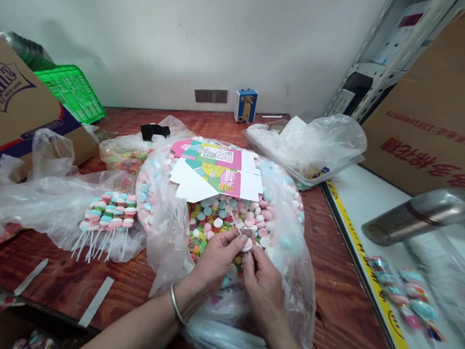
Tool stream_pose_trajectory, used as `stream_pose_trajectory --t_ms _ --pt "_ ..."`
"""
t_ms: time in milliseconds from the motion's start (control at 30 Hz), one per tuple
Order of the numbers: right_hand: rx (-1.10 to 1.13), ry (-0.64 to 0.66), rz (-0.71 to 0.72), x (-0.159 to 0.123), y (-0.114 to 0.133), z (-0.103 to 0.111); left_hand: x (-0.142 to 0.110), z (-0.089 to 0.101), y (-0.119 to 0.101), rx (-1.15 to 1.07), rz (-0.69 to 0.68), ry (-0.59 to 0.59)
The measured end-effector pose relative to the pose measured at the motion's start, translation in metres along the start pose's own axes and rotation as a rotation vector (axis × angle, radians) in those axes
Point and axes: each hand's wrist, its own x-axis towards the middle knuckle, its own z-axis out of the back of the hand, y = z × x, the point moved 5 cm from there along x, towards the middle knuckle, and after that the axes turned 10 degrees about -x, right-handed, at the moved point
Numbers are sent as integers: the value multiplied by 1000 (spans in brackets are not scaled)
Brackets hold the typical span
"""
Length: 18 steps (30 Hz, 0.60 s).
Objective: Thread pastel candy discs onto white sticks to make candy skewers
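Note:
Over a large open plastic bag (294, 260) of sweets, my two hands meet at the fingertips. A small round pink-and-white marshmallow (247, 245) sits between them. My left hand (215, 257), with a bangle at the wrist, pinches it between thumb and finger. Just below it, the fingers of my right hand (265, 284) are pressed together; what they hold is too small and hidden to make out. Loose pastel marshmallows (258, 219) and colourful gummy rings (200, 241) fill the bag's opening. To the left lie several finished candy skewers (113, 211) on white sticks.
A flat printed card box (216, 170) rests on the bag. Behind right stands a plastic tub (316, 175) with plastic film. A steel flask (416, 215) and wrapped candy skewers (407, 292) lie at right. Cartons (442, 103) flank the table; a green basket (72, 89) is at left.

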Motion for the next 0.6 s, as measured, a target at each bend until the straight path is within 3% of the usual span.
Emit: stream_pose_trajectory --t_ms 167,300,467,600 --pt "-49 -48 -58 38 -26 5 36 7 -25 853 -341 -76" --pt "-79 -5 -26 54 -34 0 56 7 -21 1306 -408 -133" --pt "-19 -1 -80 57 -34 -1 61 4 -16 1345 -401 -151" --pt "169 53 -142 47 -32 7 52 8 -25 982 -452 -160"
